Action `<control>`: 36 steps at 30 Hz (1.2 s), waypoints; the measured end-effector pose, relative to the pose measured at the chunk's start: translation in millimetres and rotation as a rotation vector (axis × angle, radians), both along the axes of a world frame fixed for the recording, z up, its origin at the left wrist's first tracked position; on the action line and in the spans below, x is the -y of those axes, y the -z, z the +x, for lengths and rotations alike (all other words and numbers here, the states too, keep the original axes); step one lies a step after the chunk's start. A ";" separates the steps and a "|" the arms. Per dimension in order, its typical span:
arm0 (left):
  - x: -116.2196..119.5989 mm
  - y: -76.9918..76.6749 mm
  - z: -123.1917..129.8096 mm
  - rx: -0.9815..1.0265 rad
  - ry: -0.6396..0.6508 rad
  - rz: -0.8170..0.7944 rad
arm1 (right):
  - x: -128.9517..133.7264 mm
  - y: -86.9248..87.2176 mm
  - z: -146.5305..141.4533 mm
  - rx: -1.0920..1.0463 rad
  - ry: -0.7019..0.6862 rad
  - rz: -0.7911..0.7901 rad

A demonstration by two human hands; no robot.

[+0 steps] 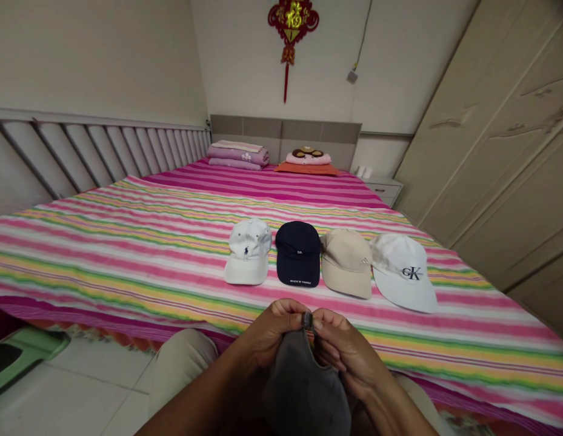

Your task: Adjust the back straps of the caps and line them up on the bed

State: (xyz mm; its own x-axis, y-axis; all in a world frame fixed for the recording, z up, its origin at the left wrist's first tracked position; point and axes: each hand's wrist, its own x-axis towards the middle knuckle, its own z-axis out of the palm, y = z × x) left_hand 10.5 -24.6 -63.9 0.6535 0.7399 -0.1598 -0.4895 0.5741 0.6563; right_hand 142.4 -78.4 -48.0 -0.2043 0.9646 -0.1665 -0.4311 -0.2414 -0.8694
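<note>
Both hands hold a dark grey cap (303, 387) low in front of me, by its back strap and buckle (307, 321). My left hand (276, 327) pinches the strap from the left, thumb near the buckle. From the right, my right hand (345, 345) grips the strap and the edge of the opening. Beyond them a row of caps lies on the bed: a white cap (248, 251) with a small dark emblem, a navy cap (298, 253), a beige cap (347, 261), and a white cap with "CK"-like letters (405, 272) at the right end.
Striped bedding (149, 242) covers the bed under the caps. Folded purple bedding (238, 155) and a pink pile (308, 157) lie by the headboard (317, 133). A slatted rail (103, 151) runs along the left, a wardrobe (490, 151) stands right. A green plastic item (31, 357) is at lower left.
</note>
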 end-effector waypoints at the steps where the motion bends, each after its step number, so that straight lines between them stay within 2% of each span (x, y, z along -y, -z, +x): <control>1: 0.1 0.2 -0.3 -0.001 -0.001 0.006 | 0.4 -0.4 -0.4 0.007 0.010 0.001; 4: -0.7 1.2 -1.5 0.013 0.012 0.005 | 1.7 -2.8 -1.3 -0.006 0.033 0.012; 9: -2.2 2.3 -2.2 0.070 0.024 -0.018 | 2.6 -5.2 -1.5 -0.089 -0.012 0.006; 25: -1.4 0.6 -8.0 -0.020 0.083 0.120 | -0.1 -0.6 -3.8 -0.032 0.130 -0.019; 36: -6.4 9.6 -13.4 0.105 0.180 0.129 | 3.6 -6.5 2.8 -0.066 0.038 -0.064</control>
